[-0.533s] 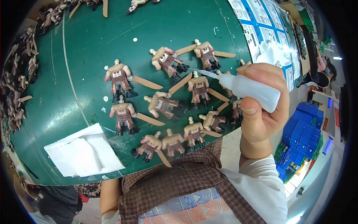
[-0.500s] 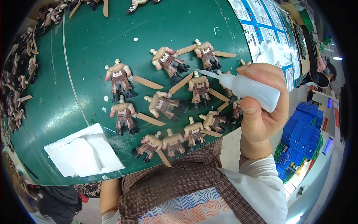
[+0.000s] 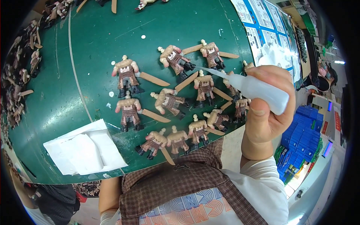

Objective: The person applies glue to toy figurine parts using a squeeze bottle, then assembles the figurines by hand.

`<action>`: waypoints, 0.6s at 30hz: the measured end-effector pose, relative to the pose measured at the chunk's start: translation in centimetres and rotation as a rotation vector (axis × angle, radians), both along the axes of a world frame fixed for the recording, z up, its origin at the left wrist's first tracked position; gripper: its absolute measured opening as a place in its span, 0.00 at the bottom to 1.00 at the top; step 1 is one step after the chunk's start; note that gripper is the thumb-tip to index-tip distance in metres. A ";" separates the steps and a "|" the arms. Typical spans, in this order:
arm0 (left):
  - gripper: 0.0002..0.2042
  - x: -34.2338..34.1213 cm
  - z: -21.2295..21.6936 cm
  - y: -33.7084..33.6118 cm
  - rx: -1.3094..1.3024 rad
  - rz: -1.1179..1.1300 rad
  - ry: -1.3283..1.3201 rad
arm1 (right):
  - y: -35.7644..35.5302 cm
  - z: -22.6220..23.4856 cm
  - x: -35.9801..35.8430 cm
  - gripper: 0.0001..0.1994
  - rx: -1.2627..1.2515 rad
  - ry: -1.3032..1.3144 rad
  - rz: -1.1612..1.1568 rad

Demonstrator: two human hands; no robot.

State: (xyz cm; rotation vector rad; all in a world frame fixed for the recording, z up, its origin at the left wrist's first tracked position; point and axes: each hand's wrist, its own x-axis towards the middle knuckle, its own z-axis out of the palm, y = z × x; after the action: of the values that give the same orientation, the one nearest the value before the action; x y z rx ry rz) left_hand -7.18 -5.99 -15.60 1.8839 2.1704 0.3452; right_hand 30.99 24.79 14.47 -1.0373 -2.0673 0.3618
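My right hand (image 3: 267, 112) grips a small white squeeze bottle (image 3: 258, 90) with a thin nozzle. The nozzle tip hangs just above the neck peg of a headless brown toy figure (image 3: 204, 86) that lies on the green table (image 3: 93, 56). Around it lie several more headless brown figures with tan swords, such as one figure (image 3: 126, 73) at the left and one figure (image 3: 170, 101) in the middle. My left hand is out of view; only its bare forearm (image 3: 108, 195) shows below the table's near edge.
A folded white paper sheet (image 3: 84, 148) lies at the near left of the table. More figure parts are heaped along the left rim (image 3: 18, 86) and the far edge. Printed blue-and-white sheets (image 3: 262, 26) lie at the right. Blue crates (image 3: 303, 138) stand on the floor to the right.
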 end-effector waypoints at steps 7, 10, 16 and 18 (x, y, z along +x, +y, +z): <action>0.14 0.7 1.1 -1.6 -0.015 0.023 0.026 | -1.2 1.6 -3.1 0.31 -0.056 -0.031 0.156; 0.14 1.5 1.2 -1.8 -0.017 0.034 0.027 | -1.0 1.3 -4.4 0.31 -0.048 -0.063 0.215; 0.14 2.6 1.4 -1.8 -0.022 0.048 0.032 | -0.8 0.9 -5.6 0.30 -0.070 -0.110 0.228; 0.15 3.1 1.5 -1.6 -0.021 0.047 0.034 | -0.8 0.8 -5.5 0.30 -0.079 -0.112 0.229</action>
State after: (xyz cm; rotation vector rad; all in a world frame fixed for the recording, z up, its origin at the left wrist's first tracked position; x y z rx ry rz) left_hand -4.08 -7.60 -14.09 1.8431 2.2344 0.3010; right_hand 25.47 23.98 15.29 -0.8849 -2.2965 0.5146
